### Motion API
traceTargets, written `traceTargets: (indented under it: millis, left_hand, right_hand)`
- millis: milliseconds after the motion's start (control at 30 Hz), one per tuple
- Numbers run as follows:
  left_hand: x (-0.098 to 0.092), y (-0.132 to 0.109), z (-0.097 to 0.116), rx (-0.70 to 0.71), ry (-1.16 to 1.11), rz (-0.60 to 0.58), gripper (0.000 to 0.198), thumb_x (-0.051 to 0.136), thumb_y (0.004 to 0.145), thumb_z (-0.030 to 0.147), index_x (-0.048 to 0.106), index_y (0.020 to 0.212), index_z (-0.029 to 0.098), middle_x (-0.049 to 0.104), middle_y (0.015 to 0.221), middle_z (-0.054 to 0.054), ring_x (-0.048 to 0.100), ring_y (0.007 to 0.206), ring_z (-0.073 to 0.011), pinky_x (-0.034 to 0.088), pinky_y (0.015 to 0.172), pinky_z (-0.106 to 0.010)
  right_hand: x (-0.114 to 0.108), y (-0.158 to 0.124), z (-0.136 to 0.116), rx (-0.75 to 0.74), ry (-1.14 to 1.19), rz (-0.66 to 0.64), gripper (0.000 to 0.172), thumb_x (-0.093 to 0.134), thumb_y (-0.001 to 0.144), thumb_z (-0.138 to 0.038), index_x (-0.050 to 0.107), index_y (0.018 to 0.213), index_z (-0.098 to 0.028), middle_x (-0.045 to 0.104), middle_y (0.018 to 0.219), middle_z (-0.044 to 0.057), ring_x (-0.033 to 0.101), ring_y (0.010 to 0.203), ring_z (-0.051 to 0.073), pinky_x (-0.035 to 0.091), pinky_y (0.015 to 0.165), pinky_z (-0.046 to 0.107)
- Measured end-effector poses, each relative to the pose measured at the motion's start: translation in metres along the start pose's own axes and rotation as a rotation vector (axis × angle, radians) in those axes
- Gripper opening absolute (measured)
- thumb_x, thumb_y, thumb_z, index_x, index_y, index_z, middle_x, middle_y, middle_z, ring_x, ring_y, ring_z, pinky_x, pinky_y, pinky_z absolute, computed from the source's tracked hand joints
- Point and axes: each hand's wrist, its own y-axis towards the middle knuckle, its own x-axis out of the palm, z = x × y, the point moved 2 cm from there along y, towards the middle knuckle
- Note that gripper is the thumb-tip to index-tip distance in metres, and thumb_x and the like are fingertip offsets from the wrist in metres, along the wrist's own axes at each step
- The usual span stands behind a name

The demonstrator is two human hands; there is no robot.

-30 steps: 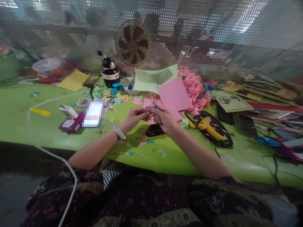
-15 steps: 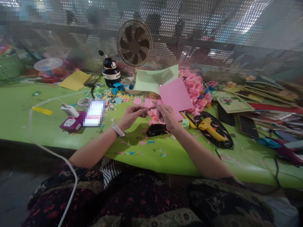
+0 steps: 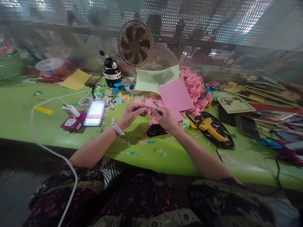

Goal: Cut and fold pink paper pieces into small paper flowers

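Observation:
My left hand (image 3: 133,114) and my right hand (image 3: 163,118) meet above the green table (image 3: 28,126), fingertips almost touching. Both are pinched on a small thin piece between them, too small to name. A thin grey stick-like tip (image 3: 155,103) pokes up from my right fingers. Under the hands lie pink paper scraps and a black object (image 3: 155,130). Just behind my right hand a pink paper sheet (image 3: 176,96) leans up, with a pale green sheet (image 3: 156,78) behind it.
A small fan (image 3: 135,44) and a black-and-white bottle (image 3: 111,73) stand at the back. A pile of pink paper flowers (image 3: 197,91) and a yellow glue gun (image 3: 210,128) lie on the right. A phone (image 3: 94,113), charger and white cable lie on the left.
The hands stayed together over the same spot. My right hand's fingers shifted slightly and the thin grey tip now shows above them.

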Motion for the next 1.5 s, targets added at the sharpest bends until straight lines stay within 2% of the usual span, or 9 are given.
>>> traceTargets:
  millis: [200, 367, 733, 933, 1033, 1133, 1233, 1367, 1500]
  left_hand:
    - [-0.001, -0.001, 0.0, -0.011, 0.051, -0.002, 0.024, 0.083, 0.071, 0.038, 0.077, 0.081, 0.017, 0.074, 0.074, -0.005, 0.066, 0.065, -0.0128, 0.054, 0.065, -0.029]
    - [-0.001, -0.002, 0.002, 0.027, 0.118, 0.027, 0.029, 0.083, 0.07, 0.045, 0.076, 0.076, 0.017, 0.074, 0.07, -0.004, 0.065, 0.06, -0.0126, 0.056, 0.064, -0.029]
    - [0.0, -0.002, 0.002, 0.034, 0.137, 0.036, 0.033, 0.082, 0.071, 0.048, 0.076, 0.077, 0.017, 0.073, 0.068, -0.005, 0.064, 0.058, -0.0127, 0.054, 0.061, -0.029]
    - [0.0, -0.003, 0.0, 0.051, 0.15, 0.05, 0.035, 0.082, 0.069, 0.05, 0.074, 0.072, 0.016, 0.072, 0.065, -0.004, 0.063, 0.058, -0.0131, 0.053, 0.06, -0.028]
    - [0.0, -0.002, 0.001, 0.061, 0.137, 0.081, 0.035, 0.082, 0.07, 0.051, 0.072, 0.069, 0.017, 0.071, 0.064, -0.003, 0.062, 0.057, -0.0121, 0.052, 0.059, -0.028]
    - [-0.001, -0.001, 0.003, 0.068, 0.116, 0.13, 0.035, 0.082, 0.069, 0.051, 0.071, 0.067, 0.018, 0.069, 0.062, -0.002, 0.061, 0.055, -0.0112, 0.053, 0.06, -0.028]
    - [-0.001, 0.0, 0.005, 0.051, 0.108, 0.15, 0.036, 0.082, 0.068, 0.053, 0.071, 0.066, 0.018, 0.068, 0.06, -0.001, 0.06, 0.055, -0.0111, 0.053, 0.06, -0.028]
    - [0.001, 0.0, 0.007, 0.031, 0.088, 0.115, 0.033, 0.085, 0.066, 0.049, 0.075, 0.072, 0.018, 0.071, 0.065, -0.003, 0.062, 0.059, -0.0118, 0.053, 0.062, -0.029]
    - [0.001, -0.001, 0.006, 0.023, 0.094, 0.086, 0.029, 0.085, 0.068, 0.044, 0.077, 0.078, 0.018, 0.072, 0.069, -0.003, 0.063, 0.062, -0.0124, 0.054, 0.065, -0.03]
  right_hand:
    - [-0.001, 0.001, 0.001, 0.0, 0.042, -0.044, 0.059, 0.045, 0.088, -0.072, 0.058, 0.068, -0.018, 0.047, 0.059, 0.0, 0.042, 0.058, 0.013, 0.032, 0.058, 0.028]
    - [-0.002, 0.001, -0.002, -0.012, 0.077, -0.079, 0.059, 0.046, 0.088, -0.072, 0.054, 0.064, -0.019, 0.042, 0.056, -0.002, 0.039, 0.057, 0.012, 0.031, 0.058, 0.028]
    - [-0.003, 0.001, -0.006, -0.011, 0.134, -0.116, 0.057, 0.049, 0.087, -0.071, 0.057, 0.064, -0.019, 0.045, 0.055, -0.002, 0.04, 0.056, 0.013, 0.031, 0.055, 0.027]
    - [-0.004, 0.001, -0.007, 0.0, 0.116, -0.186, 0.058, 0.046, 0.089, -0.069, 0.057, 0.062, -0.019, 0.04, 0.052, -0.003, 0.038, 0.055, 0.012, 0.03, 0.055, 0.027]
    - [-0.003, 0.001, -0.004, -0.029, 0.115, -0.168, 0.052, 0.047, 0.092, -0.063, 0.063, 0.072, -0.018, 0.048, 0.058, -0.001, 0.043, 0.058, 0.013, 0.033, 0.058, 0.027]
    - [0.0, 0.001, -0.002, -0.099, 0.12, -0.074, 0.04, 0.054, 0.092, -0.055, 0.068, 0.093, -0.018, 0.064, 0.079, 0.004, 0.052, 0.067, 0.015, 0.04, 0.064, 0.028]
    - [0.001, 0.001, 0.002, -0.156, 0.116, -0.027, 0.033, 0.056, 0.093, -0.05, 0.07, 0.097, -0.02, 0.069, 0.091, 0.007, 0.059, 0.077, 0.017, 0.044, 0.072, 0.03]
    - [-0.001, 0.004, 0.007, -0.157, 0.135, -0.045, 0.03, 0.054, 0.095, -0.046, 0.069, 0.093, -0.02, 0.07, 0.091, 0.007, 0.061, 0.081, 0.019, 0.046, 0.076, 0.032]
    - [-0.006, 0.007, 0.008, -0.115, 0.138, -0.077, 0.033, 0.054, 0.093, -0.049, 0.068, 0.089, -0.019, 0.066, 0.08, 0.004, 0.056, 0.072, 0.017, 0.044, 0.069, 0.031]
